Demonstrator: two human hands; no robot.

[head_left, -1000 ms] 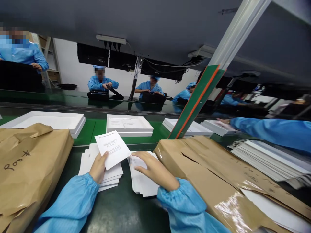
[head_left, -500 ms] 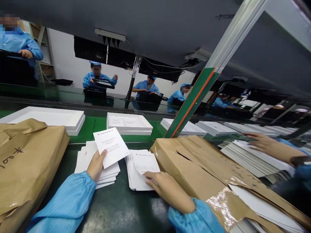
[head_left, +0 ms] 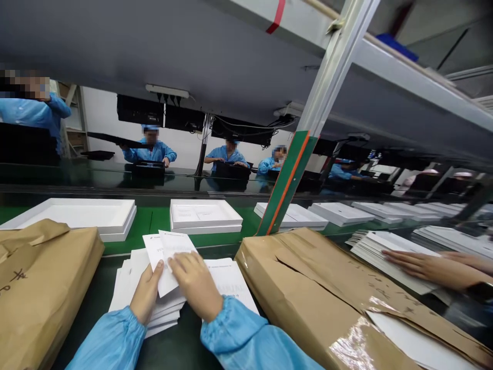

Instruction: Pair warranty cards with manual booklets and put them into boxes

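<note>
My left hand holds a white warranty leaflet by its lower edge, above a stack of the same leaflets. My right hand lies on top of that leaflet together with a second white sheet, fingers pressing the two papers together. To the right of my hands lies a second stack of white manuals, partly hidden by my right sleeve.
Brown paper parcels lie at the left and right. White trays ride the green conveyor belt behind. A co-worker's hand rests on white stacks at the right. A slanted shelf post stands ahead; several workers sit across the line.
My right hand left the right stack with a sheet and moved left onto the leaflet in my left hand. The view tilted up slightly.
</note>
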